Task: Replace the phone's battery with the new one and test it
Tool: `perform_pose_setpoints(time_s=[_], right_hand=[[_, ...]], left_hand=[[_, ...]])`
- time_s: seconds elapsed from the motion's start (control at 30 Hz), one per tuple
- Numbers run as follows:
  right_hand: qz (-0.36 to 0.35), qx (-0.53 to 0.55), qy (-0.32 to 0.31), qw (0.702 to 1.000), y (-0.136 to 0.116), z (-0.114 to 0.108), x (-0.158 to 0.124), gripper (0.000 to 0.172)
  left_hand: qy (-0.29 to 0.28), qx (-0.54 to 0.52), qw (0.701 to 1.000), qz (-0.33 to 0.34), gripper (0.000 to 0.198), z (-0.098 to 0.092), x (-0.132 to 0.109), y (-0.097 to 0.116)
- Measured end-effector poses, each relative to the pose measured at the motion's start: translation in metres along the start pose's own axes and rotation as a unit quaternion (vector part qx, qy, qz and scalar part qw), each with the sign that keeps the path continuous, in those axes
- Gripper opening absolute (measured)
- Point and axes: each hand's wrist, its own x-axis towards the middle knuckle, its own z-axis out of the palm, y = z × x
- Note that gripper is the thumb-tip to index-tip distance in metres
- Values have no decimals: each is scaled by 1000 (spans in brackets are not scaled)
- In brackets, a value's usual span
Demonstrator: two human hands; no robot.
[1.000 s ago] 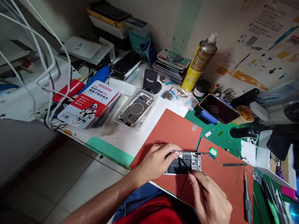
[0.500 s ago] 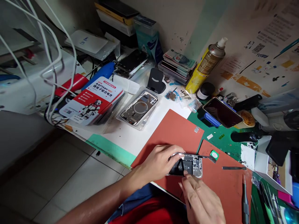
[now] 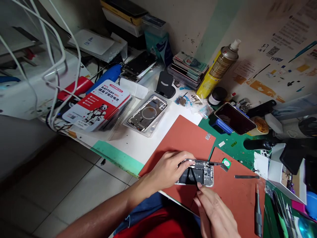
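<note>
An opened phone [image 3: 208,177] lies on the reddish-brown mat [image 3: 184,135], its black battery [image 3: 187,178] and circuit parts exposed. My left hand [image 3: 167,170] grips its upper left edge, thumb on top and fingers behind. A thin black pry stick [image 3: 194,176] is pinched in my right hand [image 3: 215,210], with its tip over the phone near my left thumb. Whether the tip touches anything is unclear. By the phone's upper right corner, a dark flat strip leads to a small piece with a green-and-white round label [image 3: 226,162].
Tweezers [image 3: 246,177] and a pen-like screwdriver [image 3: 258,211] lie to the right. A phone back housing [image 3: 148,113] rests on clear plastic beside a battery box [image 3: 96,105]. Farther back stand a yellow spray can [image 3: 218,69] and a propped phone [image 3: 235,118]. The table edge runs close to my body.
My right hand has shifted slightly down and right, and more of the black stick shows. My left hand keeps its hold, while the phone appears tilted a little differently, showing more of its upper inside.
</note>
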Motion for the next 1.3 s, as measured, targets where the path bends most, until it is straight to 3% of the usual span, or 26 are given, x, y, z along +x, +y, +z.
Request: perform_pose_setpoints(time_s=[0.1, 0.23, 0.5, 0.63, 0.8, 0.9, 1.07, 1.17, 1.3], right_hand=[[-6, 45, -44, 998, 7, -11, 14, 32], [-62, 77, -121, 988, 18, -20, 26, 36], [-86, 49, -167, 981, 24, -20, 32, 36], [-117, 26, -159, 980, 18, -20, 37, 37], [-176, -42, -136, 974, 10, -13, 22, 36], [-220, -48, -108, 968, 8, -6, 16, 30], [-236, -49, -79, 967, 6, 2, 7, 18], [-184, -68, -47, 979, 1, -5, -11, 20], [20, -122, -5, 992, 3, -33, -40, 32]], left_hand=[[-3, -5, 1000, 4, 15, 0, 0, 0], [-6, -9, 1000, 8, 17, 0, 0, 0], [-11, -12, 1000, 19, 17, 0, 0, -2], [-8, -13, 1000, 22, 16, 0, 0, -4], [-6, -16, 1000, 14, 15, 0, -1, -2], [-8, -23, 1000, 1, 16, 0, -1, -1], [-5, -49, 998, -34, 15, 0, 0, -1], [12, -78, 995, -67, 14, -1, 0, 1], [95, -140, 976, -139, 8, -5, -2, -2]])
